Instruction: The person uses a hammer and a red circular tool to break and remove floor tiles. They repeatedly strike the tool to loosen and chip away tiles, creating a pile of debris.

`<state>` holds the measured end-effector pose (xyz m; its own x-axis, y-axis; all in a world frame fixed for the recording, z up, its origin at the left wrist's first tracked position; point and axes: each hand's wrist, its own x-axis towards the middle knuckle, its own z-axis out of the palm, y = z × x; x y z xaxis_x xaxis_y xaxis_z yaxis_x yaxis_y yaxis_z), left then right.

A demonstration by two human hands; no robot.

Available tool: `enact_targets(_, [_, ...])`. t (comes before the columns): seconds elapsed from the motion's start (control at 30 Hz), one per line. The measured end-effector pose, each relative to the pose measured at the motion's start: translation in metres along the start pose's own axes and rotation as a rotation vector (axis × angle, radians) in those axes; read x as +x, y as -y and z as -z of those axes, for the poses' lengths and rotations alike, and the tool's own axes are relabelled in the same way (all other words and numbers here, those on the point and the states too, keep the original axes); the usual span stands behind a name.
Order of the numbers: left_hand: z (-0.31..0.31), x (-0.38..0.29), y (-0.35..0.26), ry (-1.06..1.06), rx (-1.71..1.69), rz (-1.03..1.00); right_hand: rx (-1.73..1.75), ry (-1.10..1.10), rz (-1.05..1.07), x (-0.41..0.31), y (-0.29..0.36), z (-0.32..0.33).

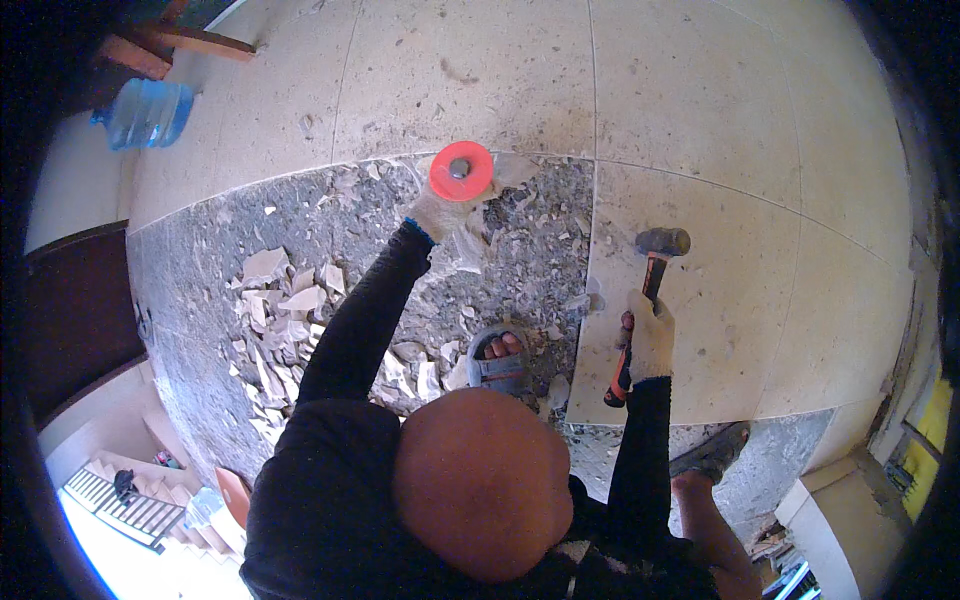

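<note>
My left hand (441, 214), in a pale work glove, is shut on a chisel (460, 168) whose round red hand guard surrounds the grey striking end. The guard hides the fingers and the chisel's tip. It stands over the edge between exposed rough mortar (352, 217) and an intact beige floor tile (465, 82). On the right, my gloved right hand (651, 337) grips a club hammer (663, 241) by its black and orange handle. The hammer lies over another beige tile (720, 300), its head pointing away from me.
Broken tile shards (281, 322) are heaped left of my sandalled foot (499, 356). A blue water jug (150, 112) lies at the upper left near wooden pieces (202, 41). Stairs with a railing (124, 506) descend at the lower left. A pale ledge (847, 517) stands at the lower right.
</note>
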<state>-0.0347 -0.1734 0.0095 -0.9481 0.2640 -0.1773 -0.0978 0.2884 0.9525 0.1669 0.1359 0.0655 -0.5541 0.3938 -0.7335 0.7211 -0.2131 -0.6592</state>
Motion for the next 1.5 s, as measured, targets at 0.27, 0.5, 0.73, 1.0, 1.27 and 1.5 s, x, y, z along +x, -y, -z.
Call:
enact_targets(0.27, [-0.021,-0.036,0.0,-0.083,0.159,-0.086,-0.033,0.024,0.007,0.002,0.003,0.003])
enact_targets(0.5, [-0.033,-0.058,-0.009,-0.182,0.009,-0.002,-0.055,0.025,0.007,0.005,0.003,0.006])
enact_targets(0.73, [-0.058,-0.06,0.002,-0.345,0.466,-0.195,-0.053,0.026,0.035,-0.014,0.033,-0.005])
enact_targets(1.0, [-0.093,-0.055,-0.021,-0.44,0.35,-0.161,0.234,0.089,0.52,-0.09,0.175,-0.007])
enact_targets(1.27, [-0.092,-0.046,-0.033,-0.434,0.374,0.017,-0.225,0.08,0.382,-0.1,0.162,-0.085])
enact_targets(1.5, [-0.099,-0.043,-0.016,-0.533,0.167,0.032,-0.54,0.187,0.285,-0.1,0.209,-0.066])
